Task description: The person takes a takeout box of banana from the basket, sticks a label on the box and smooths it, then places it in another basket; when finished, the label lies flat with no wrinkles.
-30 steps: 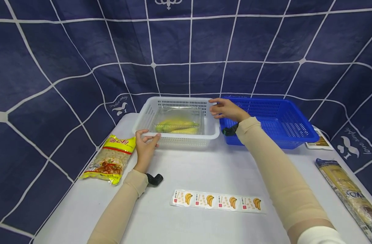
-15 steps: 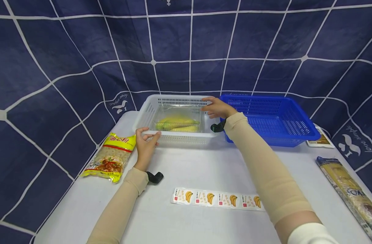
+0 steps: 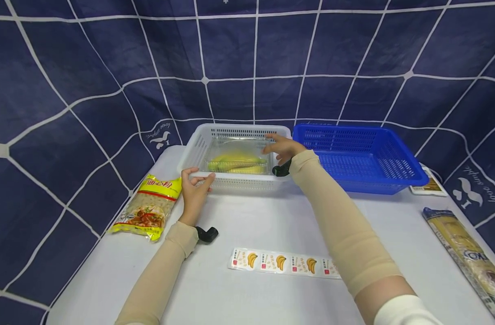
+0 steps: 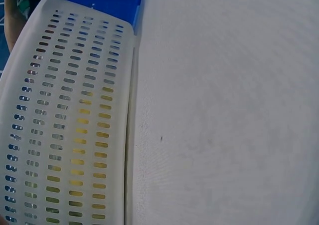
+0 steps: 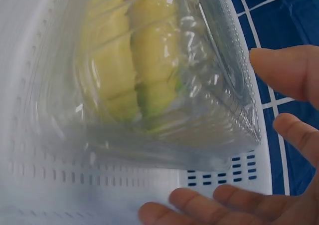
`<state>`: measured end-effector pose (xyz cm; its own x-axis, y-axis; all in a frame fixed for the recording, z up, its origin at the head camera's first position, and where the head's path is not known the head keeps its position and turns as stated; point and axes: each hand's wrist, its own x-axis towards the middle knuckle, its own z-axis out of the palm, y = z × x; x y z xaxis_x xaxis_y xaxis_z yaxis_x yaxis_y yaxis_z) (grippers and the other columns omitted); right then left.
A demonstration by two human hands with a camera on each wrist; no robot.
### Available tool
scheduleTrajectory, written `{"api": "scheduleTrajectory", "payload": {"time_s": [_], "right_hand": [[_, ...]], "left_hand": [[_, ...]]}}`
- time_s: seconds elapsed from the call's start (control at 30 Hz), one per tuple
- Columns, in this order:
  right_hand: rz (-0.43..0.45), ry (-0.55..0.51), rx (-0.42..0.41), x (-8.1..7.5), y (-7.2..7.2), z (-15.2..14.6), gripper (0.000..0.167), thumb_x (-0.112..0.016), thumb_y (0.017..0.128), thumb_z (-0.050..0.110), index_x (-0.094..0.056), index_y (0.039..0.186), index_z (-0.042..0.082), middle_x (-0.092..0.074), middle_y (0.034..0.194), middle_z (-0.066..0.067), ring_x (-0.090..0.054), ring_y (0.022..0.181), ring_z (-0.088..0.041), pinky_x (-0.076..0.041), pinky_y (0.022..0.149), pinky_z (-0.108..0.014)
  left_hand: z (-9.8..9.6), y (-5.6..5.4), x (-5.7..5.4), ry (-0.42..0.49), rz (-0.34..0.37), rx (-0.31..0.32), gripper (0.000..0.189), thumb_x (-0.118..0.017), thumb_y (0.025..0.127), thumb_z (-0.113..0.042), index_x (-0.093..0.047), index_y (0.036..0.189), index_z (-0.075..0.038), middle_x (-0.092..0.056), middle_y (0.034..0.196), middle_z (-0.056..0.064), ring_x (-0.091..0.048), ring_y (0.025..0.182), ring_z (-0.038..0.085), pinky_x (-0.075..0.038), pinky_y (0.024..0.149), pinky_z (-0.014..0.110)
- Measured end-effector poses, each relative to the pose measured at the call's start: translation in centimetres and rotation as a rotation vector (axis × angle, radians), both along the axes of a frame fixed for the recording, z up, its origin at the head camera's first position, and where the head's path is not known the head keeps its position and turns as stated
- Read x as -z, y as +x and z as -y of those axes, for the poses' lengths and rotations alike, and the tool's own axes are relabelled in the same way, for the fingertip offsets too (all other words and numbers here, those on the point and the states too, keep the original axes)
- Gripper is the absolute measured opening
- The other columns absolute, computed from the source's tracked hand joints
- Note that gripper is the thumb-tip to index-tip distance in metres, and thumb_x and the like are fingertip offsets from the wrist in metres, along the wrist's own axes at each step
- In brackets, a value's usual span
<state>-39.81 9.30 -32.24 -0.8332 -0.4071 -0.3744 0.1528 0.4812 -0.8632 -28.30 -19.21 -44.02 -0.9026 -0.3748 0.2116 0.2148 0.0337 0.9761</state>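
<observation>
A white perforated basket (image 3: 279, 177) stands at the back of the table. Inside it lies a clear plastic clamshell box (image 3: 251, 145) with yellow-green bananas (image 5: 152, 50) showing through its lid. At the basket's front left corner my left hand (image 3: 195, 192) grips the rim between thumb and fingers; the left wrist view shows mostly the basket's slotted outer wall (image 4: 75, 110). My right hand (image 3: 284, 146) hovers over the basket's right end with fingers spread. In the right wrist view its fingers (image 5: 199, 207) lie beside the box's end, apart from it, holding nothing.
A blue basket (image 3: 393, 180) stands right of the white one. A yellow noodle bag (image 3: 147, 207) lies at left, a strip of banana stickers (image 3: 285, 262) in front. Along the right edge lie a long pack (image 3: 466, 253) and a small flat packet (image 3: 430, 183).
My right hand has moved left from the white basket's right rim to above the box's right end. My left hand has kept its hold on the rim. The view has tilted slightly down.
</observation>
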Motion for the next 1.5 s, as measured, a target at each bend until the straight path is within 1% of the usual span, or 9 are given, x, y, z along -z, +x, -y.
{"api": "scheduleTrajectory", "payload": {"time_s": [0.23,0.33,0.47,0.57,0.7,0.83,0.93,1.13,1.5], "right_hand": [[-0.005,0.082,-0.058,0.4,-0.4,0.4,0.088,-0.064,0.108,0.013,-0.009,0.176,0.019,-0.007,0.181,-0.014,-0.034,0.156,-0.038,-0.047,0.117,-0.051],[0.022,0.090,-0.082,0.5,-0.5,0.6,0.092,-0.065,0.107,0.011,-0.006,0.176,0.021,-0.001,0.182,-0.011,-0.046,0.143,-0.030,-0.047,0.116,-0.046],[0.031,0.105,-0.095,0.4,-0.4,0.5,0.093,-0.066,0.107,0.010,-0.005,0.176,0.022,0.001,0.182,-0.011,-0.053,0.101,-0.020,-0.055,0.095,-0.030],[0.050,0.080,-0.098,0.4,-0.5,0.5,0.093,-0.064,0.108,0.010,-0.002,0.176,0.024,-0.004,0.181,-0.013,-0.060,0.113,-0.023,-0.056,0.082,-0.024],[0.053,0.043,-0.092,0.7,-0.8,0.3,0.092,-0.062,0.109,0.013,0.000,0.176,0.029,-0.016,0.179,-0.018,-0.053,0.142,-0.038,-0.058,0.091,-0.032],[0.025,0.041,-0.078,0.9,-0.8,0.3,0.091,-0.064,0.109,0.018,-0.004,0.176,0.030,-0.021,0.177,-0.018,-0.050,0.146,-0.043,-0.058,0.100,-0.044],[0.025,0.013,-0.048,1.1,-0.6,0.4,0.090,-0.065,0.108,0.017,-0.008,0.176,0.030,-0.025,0.175,-0.018,-0.057,0.135,-0.038,-0.061,0.088,-0.040],[0.060,-0.042,0.019,0.9,-0.4,0.6,0.087,-0.066,0.106,0.012,-0.015,0.174,0.030,-0.023,0.171,-0.018,-0.058,0.084,-0.022,-0.054,0.054,-0.024],[0.010,-0.193,0.096,-0.3,0.2,0.1,0.088,-0.065,0.103,-0.002,-0.019,0.172,0.027,-0.022,0.165,-0.023,-0.048,0.072,-0.018,-0.059,0.059,-0.028]], "left_hand": [[0.1,-0.1,0.0,0.001,-0.003,0.003,0.053,-0.082,0.097,-0.014,-0.046,0.135,-0.006,-0.065,0.081,-0.001,-0.065,0.055,0.017,-0.055,0.058,0.024],[0.1,-0.1,0.0,-0.003,-0.006,0.001,0.052,-0.082,0.097,-0.013,-0.046,0.134,-0.006,-0.065,0.081,-0.001,-0.064,0.055,0.016,-0.056,0.058,0.024],[-0.5,1.5,-2.0,-0.006,0.009,0.017,0.049,-0.079,0.098,-0.008,-0.046,0.134,-0.002,-0.064,0.080,0.000,-0.063,0.055,0.013,-0.055,0.059,0.023],[-0.9,2.6,-3.4,-0.008,0.021,0.029,0.046,-0.077,0.099,-0.003,-0.046,0.133,-0.001,-0.063,0.079,0.000,-0.061,0.054,0.009,-0.054,0.058,0.021],[-0.9,2.5,-3.3,-0.002,0.021,0.030,0.046,-0.077,0.098,-0.003,-0.046,0.132,-0.002,-0.063,0.078,-0.002,-0.059,0.052,0.004,-0.054,0.058,0.021],[-0.8,2.5,-3.2,0.000,0.015,0.030,0.045,-0.077,0.098,-0.002,-0.047,0.131,-0.002,-0.064,0.078,-0.002,-0.059,0.053,0.006,-0.057,0.061,0.024],[-0.8,2.5,-3.2,0.004,0.012,0.029,0.045,-0.078,0.098,-0.002,-0.047,0.130,-0.002,-0.064,0.078,-0.002,-0.060,0.053,0.006,-0.058,0.061,0.024],[-1.0,2.5,-3.3,0.009,0.017,0.028,0.045,-0.077,0.098,-0.001,-0.047,0.131,-0.001,-0.064,0.078,-0.002,-0.058,0.052,0.004,-0.055,0.059,0.020],[-1.0,2.6,-3.4,0.010,0.013,0.021,0.045,-0.077,0.097,0.000,-0.046,0.130,-0.002,-0.064,0.078,-0.002,-0.058,0.051,0.003,-0.052,0.056,0.017]]}}
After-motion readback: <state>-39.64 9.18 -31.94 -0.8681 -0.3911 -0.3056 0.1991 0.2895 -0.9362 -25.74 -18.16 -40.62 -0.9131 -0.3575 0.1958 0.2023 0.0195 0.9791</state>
